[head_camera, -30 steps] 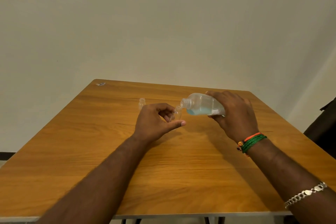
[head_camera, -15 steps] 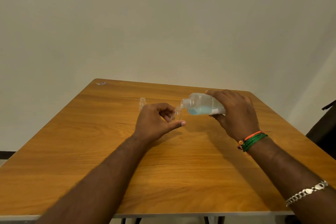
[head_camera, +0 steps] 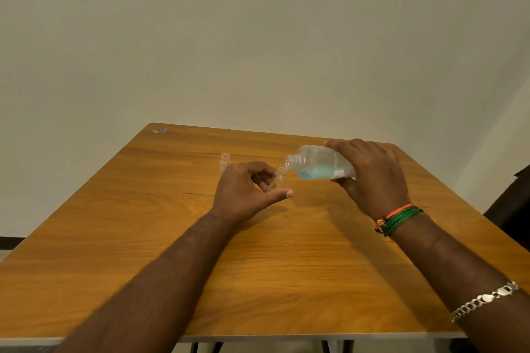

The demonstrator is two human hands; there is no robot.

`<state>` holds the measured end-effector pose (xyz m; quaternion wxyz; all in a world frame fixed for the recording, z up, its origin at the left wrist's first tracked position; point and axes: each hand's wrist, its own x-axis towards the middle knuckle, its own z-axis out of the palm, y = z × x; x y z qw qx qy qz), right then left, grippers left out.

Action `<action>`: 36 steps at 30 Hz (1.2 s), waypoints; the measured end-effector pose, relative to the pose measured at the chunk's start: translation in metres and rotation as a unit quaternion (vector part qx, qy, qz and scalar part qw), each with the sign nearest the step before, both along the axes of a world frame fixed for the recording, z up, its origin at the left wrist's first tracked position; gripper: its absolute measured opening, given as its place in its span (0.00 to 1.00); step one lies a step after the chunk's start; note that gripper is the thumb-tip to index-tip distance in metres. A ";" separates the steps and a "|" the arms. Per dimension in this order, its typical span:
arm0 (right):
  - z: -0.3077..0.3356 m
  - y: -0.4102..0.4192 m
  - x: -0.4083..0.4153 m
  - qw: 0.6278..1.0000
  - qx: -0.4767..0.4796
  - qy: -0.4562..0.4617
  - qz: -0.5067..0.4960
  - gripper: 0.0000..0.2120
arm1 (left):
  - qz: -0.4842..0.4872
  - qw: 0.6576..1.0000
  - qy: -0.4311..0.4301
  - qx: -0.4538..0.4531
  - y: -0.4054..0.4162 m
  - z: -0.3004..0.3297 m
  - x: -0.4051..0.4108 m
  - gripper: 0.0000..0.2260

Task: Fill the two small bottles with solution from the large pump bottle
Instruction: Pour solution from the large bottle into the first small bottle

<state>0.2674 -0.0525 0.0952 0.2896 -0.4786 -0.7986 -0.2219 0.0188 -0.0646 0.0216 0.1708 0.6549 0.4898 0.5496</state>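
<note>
My right hand (head_camera: 370,178) grips the large clear bottle (head_camera: 318,163), which has no pump on it and lies almost level, with its open neck pointing left. Blue solution pools along its lower side. My left hand (head_camera: 243,192) holds a small clear bottle (head_camera: 280,178) upright on the wooden table (head_camera: 258,266), with its mouth just under the large bottle's neck. My fingers hide most of the small bottle. A second small clear bottle (head_camera: 224,161) stands open behind my left hand, apart from it.
A small clear piece with a blue tint (head_camera: 160,131) lies at the table's far left corner. A dark object (head_camera: 513,209) stands beyond the table's right edge. A plain wall rises behind the table.
The large bottle has risen slightly and tilted a little nearer to level. My left hand and both small bottles have stayed in place.
</note>
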 end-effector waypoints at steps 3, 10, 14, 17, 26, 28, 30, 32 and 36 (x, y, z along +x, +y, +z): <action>0.000 0.000 0.000 1.000 0.003 -0.003 -0.004 0.32 | 0.000 1.000 -0.001 0.000 0.000 -0.001 0.000 0.20; 0.003 0.001 0.000 1.000 0.009 -0.007 0.003 0.31 | -0.001 1.000 -0.003 0.006 0.001 -0.001 0.000 0.19; 0.002 0.001 0.001 1.000 0.014 -0.009 0.002 0.32 | 0.002 1.000 -0.002 0.006 0.002 -0.002 0.000 0.21; 0.002 0.002 0.000 1.000 0.011 -0.010 0.004 0.32 | 0.006 1.000 0.000 0.004 0.002 -0.001 0.000 0.21; 0.003 0.003 0.000 1.000 0.016 -0.014 0.002 0.32 | 0.008 1.000 0.001 0.009 0.001 -0.001 -0.001 0.19; 0.004 0.004 0.000 1.000 0.016 -0.015 0.000 0.33 | 0.007 1.000 0.000 0.009 0.002 -0.001 -0.001 0.19; 0.004 0.004 -0.001 1.000 0.015 -0.016 0.000 0.33 | 0.008 1.000 0.001 0.007 0.001 -0.001 -0.001 0.19; 0.004 0.003 -0.001 1.000 0.016 -0.015 0.002 0.33 | 0.010 1.000 0.003 0.006 0.002 -0.001 -0.001 0.20; 0.004 0.002 -0.001 1.000 0.015 -0.013 0.004 0.32 | 0.011 1.000 0.001 0.009 0.002 -0.002 -0.001 0.21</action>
